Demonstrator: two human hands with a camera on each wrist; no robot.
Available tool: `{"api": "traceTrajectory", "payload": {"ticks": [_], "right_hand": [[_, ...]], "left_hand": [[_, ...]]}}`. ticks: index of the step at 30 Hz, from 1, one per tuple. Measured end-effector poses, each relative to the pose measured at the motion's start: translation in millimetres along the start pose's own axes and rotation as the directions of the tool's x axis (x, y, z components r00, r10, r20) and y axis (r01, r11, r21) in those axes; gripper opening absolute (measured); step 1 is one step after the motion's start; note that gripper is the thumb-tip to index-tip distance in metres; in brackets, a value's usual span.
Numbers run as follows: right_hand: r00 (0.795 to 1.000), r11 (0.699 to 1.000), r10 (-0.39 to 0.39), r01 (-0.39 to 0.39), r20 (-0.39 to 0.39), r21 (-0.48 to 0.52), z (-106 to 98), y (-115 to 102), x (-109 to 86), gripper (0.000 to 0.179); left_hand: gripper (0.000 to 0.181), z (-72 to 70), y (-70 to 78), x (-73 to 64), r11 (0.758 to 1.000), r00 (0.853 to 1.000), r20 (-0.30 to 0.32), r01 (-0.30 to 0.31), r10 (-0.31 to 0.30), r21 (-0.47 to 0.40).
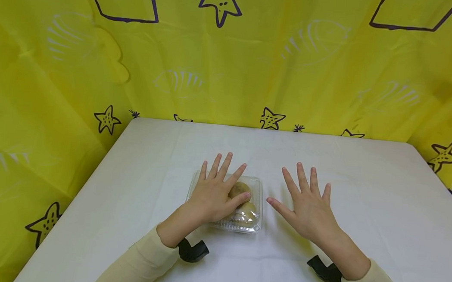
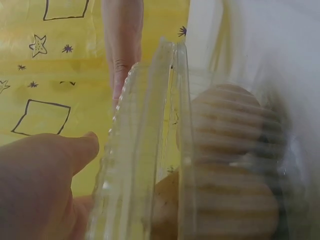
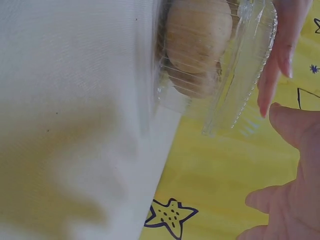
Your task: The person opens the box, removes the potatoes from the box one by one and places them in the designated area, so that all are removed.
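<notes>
A clear plastic clamshell box (image 1: 259,212) lies closed on the white table, with potatoes (image 1: 248,211) visible through its lid. Above the box, palm down and fingers spread, hovers my left hand (image 1: 214,198); it hides the box's left part. My right hand (image 1: 311,211) is held to the right of the box, its fingers also spread and holding nothing. The left wrist view shows the box's ribbed side and potatoes (image 2: 227,120) behind it. From the right wrist, a potato (image 3: 197,37) shows inside the box, apart from the right thumb (image 3: 290,122).
A white cloth covers the table (image 1: 363,175). Yellow sheeting (image 1: 246,64) with stars and fish drawings stands behind it and along both sides. Black bands (image 1: 193,251) sit under the wrists.
</notes>
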State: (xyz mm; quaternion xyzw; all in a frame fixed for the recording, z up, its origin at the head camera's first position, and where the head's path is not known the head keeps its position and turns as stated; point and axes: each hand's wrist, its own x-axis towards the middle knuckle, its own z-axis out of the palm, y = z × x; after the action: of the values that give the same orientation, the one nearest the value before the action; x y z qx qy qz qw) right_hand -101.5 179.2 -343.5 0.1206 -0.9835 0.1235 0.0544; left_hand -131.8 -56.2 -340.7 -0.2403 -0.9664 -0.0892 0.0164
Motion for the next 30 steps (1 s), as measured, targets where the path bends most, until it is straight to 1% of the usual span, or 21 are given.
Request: {"api": "traceTrajectory", "payload": {"ticks": [3,6,10,16,20,25,28,30], "right_hand": [[1.000,1.000,-0.006,0.006,0.006,0.007,0.8,-1.1,-0.8,0.082],[1.000,1.000,-0.029,0.029,0.003,0.008,0.4,-4.7,-3.2,0.082],[0.996,0.995,-0.091,0.092,-0.010,0.024,-2.0,-14.5,-7.6,0.080],[0.982,0.982,-0.187,0.187,-0.021,0.037,-1.5,-32.8,-13.1,0.072],[0.967,0.966,-0.250,0.252,-0.040,0.052,1.3,-41.2,-16.3,0.066],[0.948,0.947,-0.313,0.317,-0.062,0.060,8.2,-46.3,-15.9,0.062],[0.928,0.929,-0.360,0.366,-0.093,0.060,14.1,-48.5,-15.1,0.062],[0.910,0.911,-0.396,0.407,-0.124,0.073,17.9,-50.9,-14.2,0.061]], "left_hand": [[0.068,-2.2,-7.8,-7.3,1.000,1.000,-0.023,0.006,-0.007,-0.014],[0.067,-5.4,-18.4,-19.1,1.000,0.999,-0.047,0.003,-0.004,-0.014],[0.065,-8.3,-31.4,-36.7,1.000,0.998,-0.066,-0.013,0.012,-0.017],[0.064,-8.0,-45.9,-60.7,0.999,0.995,-0.092,-0.028,0.024,-0.039],[0.064,-4.2,-55.4,-74.4,0.998,0.993,-0.116,-0.024,0.016,-0.066],[0.066,1.5,-66.6,-85.4,0.993,0.989,-0.149,-0.030,0.012,-0.116],[0.066,4.3,-72.1,-91.6,0.988,0.986,-0.164,-0.020,-0.006,-0.152],[0.066,7.6,-75.0,-96.1,0.981,0.982,-0.186,-0.014,-0.023,-0.196]]}}
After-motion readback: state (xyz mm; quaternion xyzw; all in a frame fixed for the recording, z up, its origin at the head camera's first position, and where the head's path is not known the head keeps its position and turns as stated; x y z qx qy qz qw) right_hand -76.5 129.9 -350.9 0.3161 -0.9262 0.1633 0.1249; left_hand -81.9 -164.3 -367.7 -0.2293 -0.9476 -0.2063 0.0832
